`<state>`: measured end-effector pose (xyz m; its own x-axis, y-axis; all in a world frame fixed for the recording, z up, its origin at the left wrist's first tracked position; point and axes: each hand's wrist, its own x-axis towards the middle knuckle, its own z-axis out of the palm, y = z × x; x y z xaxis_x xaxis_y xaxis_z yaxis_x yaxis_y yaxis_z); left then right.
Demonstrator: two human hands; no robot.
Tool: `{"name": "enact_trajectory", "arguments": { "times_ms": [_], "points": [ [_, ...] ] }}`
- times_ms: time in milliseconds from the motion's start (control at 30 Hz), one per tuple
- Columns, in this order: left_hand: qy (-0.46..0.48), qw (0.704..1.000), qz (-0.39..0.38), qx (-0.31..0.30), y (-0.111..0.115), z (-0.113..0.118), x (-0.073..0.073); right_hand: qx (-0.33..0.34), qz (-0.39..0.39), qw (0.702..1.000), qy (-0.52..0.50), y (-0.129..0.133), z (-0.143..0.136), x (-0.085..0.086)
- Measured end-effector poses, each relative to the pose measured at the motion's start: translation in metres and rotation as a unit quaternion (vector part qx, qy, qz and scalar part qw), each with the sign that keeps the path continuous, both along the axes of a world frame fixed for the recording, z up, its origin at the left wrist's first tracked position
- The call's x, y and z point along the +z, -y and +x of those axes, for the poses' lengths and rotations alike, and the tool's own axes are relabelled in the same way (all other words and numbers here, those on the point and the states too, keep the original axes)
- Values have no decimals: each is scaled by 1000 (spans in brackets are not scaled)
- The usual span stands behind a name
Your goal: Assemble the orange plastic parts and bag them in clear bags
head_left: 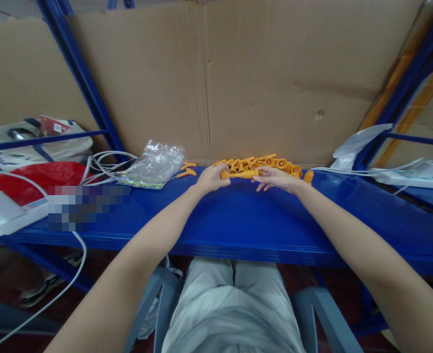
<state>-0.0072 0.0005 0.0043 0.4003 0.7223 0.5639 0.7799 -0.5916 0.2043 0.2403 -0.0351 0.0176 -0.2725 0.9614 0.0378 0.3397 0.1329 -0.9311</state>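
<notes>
My left hand is closed around one end of a yellow-orange plastic piece at the back of the blue table. The piece lies level between my two hands, with a ridged, narrow middle. My right hand pinches its other end between thumb and forefinger, while the lower fingers hang loosely apart. Just behind the hands lies a heap of similar yellow-orange parts, several with round cup-like ends. One short part stands right of the heap. Small curved orange pieces lie to the left of my left hand.
The blue table backs onto a cardboard panel. A clear plastic bag, white cables and a red bag are on the left. White wrapping and cables sit at right, beside blue posts.
</notes>
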Motion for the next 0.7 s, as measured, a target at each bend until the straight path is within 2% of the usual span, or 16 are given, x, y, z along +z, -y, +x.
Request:
{"name": "enact_trajectory", "arguments": {
  "times_ms": [167,333,400,600,700],
  "points": [
    [5,1000,20,-1,4,1,2,22,22,1000,-1,2,-3,1],
    [0,1000,18,-2,8,3,4,-21,-11,999,30,4,-8,2],
    [-4,1000,12,1,8,3,5,-17,-15,998,53,5,-6,3],
    [-11,1000,13,12,4,2,3,15,68,997,39,1,1,4],
    [-11,1000,21,7,4,2,3,24,86,995,33,1,1,4]
  ]
}}
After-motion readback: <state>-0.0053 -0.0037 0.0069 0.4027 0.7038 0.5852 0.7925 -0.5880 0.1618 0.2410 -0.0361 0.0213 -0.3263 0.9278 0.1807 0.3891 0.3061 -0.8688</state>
